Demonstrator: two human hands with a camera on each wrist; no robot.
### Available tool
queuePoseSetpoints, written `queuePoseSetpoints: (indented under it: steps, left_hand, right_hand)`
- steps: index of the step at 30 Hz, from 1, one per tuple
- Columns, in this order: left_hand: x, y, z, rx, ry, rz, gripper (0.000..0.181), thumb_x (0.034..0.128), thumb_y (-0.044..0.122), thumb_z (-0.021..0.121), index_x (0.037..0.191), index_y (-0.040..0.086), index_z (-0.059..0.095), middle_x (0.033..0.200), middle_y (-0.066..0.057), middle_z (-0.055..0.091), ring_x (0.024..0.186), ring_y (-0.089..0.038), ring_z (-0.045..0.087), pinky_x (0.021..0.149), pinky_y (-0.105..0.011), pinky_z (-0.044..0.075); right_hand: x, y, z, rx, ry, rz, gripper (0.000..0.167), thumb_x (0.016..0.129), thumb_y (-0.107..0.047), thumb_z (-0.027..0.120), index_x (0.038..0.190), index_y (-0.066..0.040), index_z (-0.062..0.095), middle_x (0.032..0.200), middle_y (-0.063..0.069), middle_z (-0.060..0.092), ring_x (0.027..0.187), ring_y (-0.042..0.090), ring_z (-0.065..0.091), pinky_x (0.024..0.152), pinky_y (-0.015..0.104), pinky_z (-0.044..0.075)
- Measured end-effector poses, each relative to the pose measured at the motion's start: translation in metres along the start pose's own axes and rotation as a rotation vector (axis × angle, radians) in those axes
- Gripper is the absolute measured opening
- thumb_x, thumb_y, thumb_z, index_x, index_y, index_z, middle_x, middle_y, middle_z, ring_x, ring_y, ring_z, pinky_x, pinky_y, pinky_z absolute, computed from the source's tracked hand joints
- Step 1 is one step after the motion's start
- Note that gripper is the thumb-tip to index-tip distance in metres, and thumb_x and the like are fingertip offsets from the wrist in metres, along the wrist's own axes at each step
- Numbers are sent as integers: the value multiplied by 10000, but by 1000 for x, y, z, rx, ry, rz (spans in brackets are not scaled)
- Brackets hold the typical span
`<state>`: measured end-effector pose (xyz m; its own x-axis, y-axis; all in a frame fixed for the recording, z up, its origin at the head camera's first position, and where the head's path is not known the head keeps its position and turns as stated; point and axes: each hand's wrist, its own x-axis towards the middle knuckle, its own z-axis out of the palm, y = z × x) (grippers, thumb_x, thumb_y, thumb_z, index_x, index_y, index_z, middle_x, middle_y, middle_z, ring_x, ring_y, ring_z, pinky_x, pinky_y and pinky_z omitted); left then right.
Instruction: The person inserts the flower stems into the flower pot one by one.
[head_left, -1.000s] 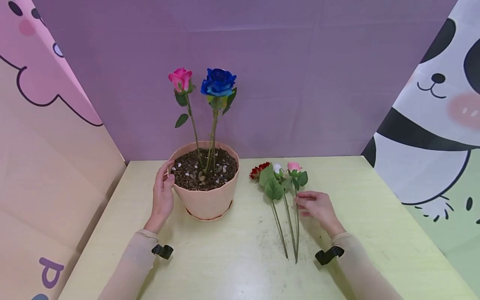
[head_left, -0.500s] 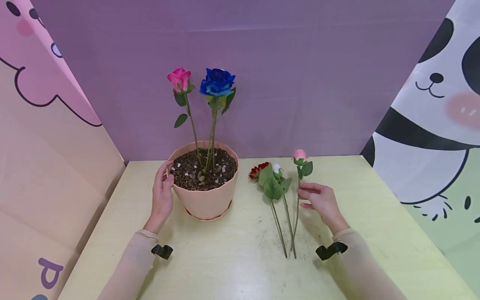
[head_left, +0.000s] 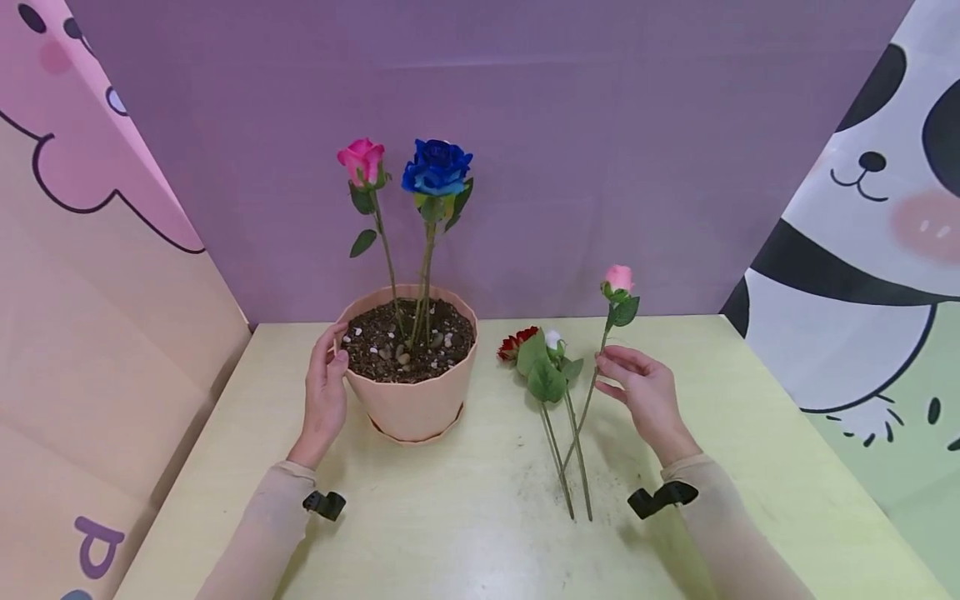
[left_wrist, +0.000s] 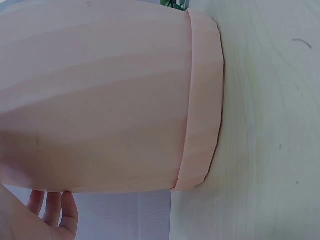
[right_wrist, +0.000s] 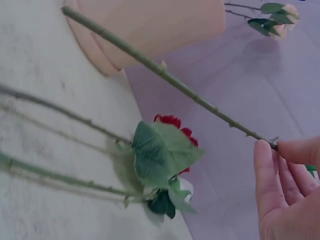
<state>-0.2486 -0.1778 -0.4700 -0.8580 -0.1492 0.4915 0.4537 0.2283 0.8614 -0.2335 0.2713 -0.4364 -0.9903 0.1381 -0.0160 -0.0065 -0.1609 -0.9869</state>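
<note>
In the head view my left hand [head_left: 326, 404] holds the left side of a pink flowerpot [head_left: 412, 408] near its rim; its fingertips also touch the pot wall [left_wrist: 100, 125] in the left wrist view. A hot-pink rose [head_left: 362, 162] and a blue rose [head_left: 437, 169] stand upright in the pot's soil. My right hand [head_left: 645, 396] pinches the stem of a light pink rose [head_left: 618, 279] between thumb and fingers. That rose is tilted, bloom up, its bare stem [right_wrist: 175, 85] slanting down left above the other stems.
A red flower [head_left: 517, 342] and a white rose [head_left: 553, 339] with large green leaves [head_left: 546, 379] lie on the pale wooden table [head_left: 465, 533], right of the pot. Purple cloth [head_left: 600, 167] hangs behind the table, and printed panels stand at both sides.
My right hand has lifted the light pink rose from beside the other flowers, up and slightly right, its stem tilting. My left hand stays on the flowerpot.
</note>
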Motion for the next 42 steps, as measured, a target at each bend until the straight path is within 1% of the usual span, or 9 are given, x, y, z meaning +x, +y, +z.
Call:
queuePoseSetpoints:
  steps: [4, 8, 13, 19, 25, 31, 35, 37, 42]
  left_hand:
    - [1, 2, -1, 2, 7, 9, 457, 1130, 175, 368, 1558, 38, 456, 1663, -163, 413, 1572, -328, 316, 1273, -588, 241]
    - [1, 3, -1, -2, 11, 9, 456, 1126, 170, 379, 1553, 31, 457, 1659, -174, 415, 1572, -342, 311, 1270, -595, 238]
    - [1, 2, 0, -12, 6, 7, 449, 1128, 159, 386, 1555, 41, 462, 1662, -164, 413, 1552, -333, 328, 1249, -584, 250]
    - [2, 2, 0, -9, 2, 16, 458, 1126, 173, 378, 1555, 36, 457, 1659, -169, 415, 1563, -337, 318, 1259, -601, 242]
    - [2, 3, -1, -6, -2, 16, 468, 1123, 183, 371, 1560, 33, 449, 1663, -176, 405, 1573, -351, 304, 1264, -615, 233]
    - [1, 3, -1, -7, 1, 9, 467, 1124, 177, 372, 1561, 31, 450, 1659, -175, 415, 1570, -345, 309, 1260, -595, 244]
    - [0, 1, 0, -9, 3, 4, 463, 1126, 173, 376, 1562, 38, 454, 1656, -162, 427, 1568, -317, 318, 1257, -537, 254]
    - [0, 0, 1, -11, 2, -2, 462, 1126, 172, 377, 1562, 40, 455, 1657, -157, 426, 1568, -312, 318, 1256, -530, 256]
    - [0, 0, 0, -9, 4, 0, 466, 1125, 177, 373, 1564, 38, 449, 1661, -170, 414, 1586, -337, 295, 1279, -589, 241]
  right_hand:
    - [0, -8, 9, 97, 3, -12, 151, 994, -53, 728, 1063, -184, 756, 1011, -95, 808, 959, 42, 747, 819, 250, 636]
    - [2, -14, 20, 181, 25, -34, 159, 990, -25, 721, 1108, -129, 741, 1009, -69, 815, 945, 51, 754, 803, 260, 640]
    - [2, -21, 35, 241, 38, -80, 188, 992, -10, 709, 1163, -89, 713, 1017, -43, 817, 927, 69, 758, 786, 262, 642]
    - [2, -30, 51, 292, 56, -127, 183, 982, -5, 722, 1147, -85, 724, 1008, -14, 814, 892, 98, 756, 775, 269, 645]
    - [1, -39, 65, 318, 62, -174, 179, 978, 2, 723, 1091, -133, 759, 995, -12, 816, 892, 93, 757, 775, 275, 647]
    - [-3, -46, 80, 345, 41, -215, 172, 969, 31, 724, 1062, -106, 771, 966, -9, 817, 887, 102, 763, 762, 284, 650]
    - [-10, -51, 89, 331, 32, -252, 184, 973, 47, 709, 1032, -119, 762, 951, -10, 802, 884, 105, 755, 768, 297, 652]
    - [-16, -54, 94, 321, 29, -274, 207, 978, 59, 692, 1021, -133, 757, 944, -14, 792, 882, 105, 749, 770, 301, 652]
    - [-27, -66, 110, 319, -1, -342, 254, 983, 95, 651, 1032, -132, 753, 946, -16, 785, 905, 116, 746, 781, 309, 652]
